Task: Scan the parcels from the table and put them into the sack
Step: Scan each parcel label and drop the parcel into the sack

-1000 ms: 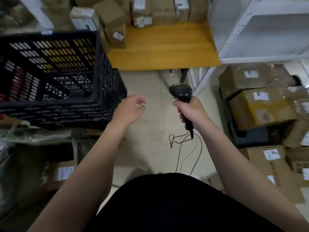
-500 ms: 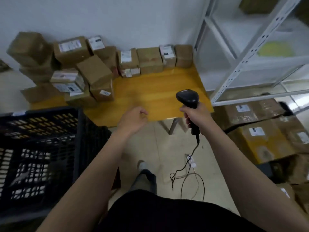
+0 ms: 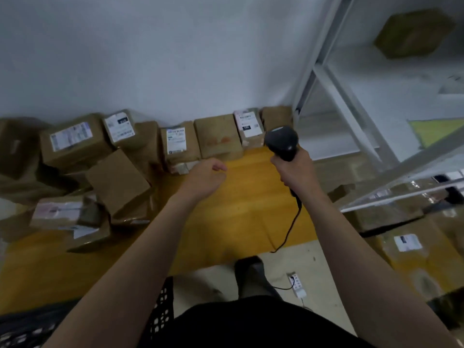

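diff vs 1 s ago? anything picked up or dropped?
The view swung up from the black crate to the table. Both hands came forward over it, the left hand nearing the parcels at the back. Nothing taken or let go. Unchanged: right hand grips the scanner, left hand empty.

one head-worn view looks forward and down, close over the table (image 3: pixel 251 209).

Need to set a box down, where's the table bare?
The table is bare in the middle and right, between the back row of parcels and the near edge. The left is crowded with piled parcels.
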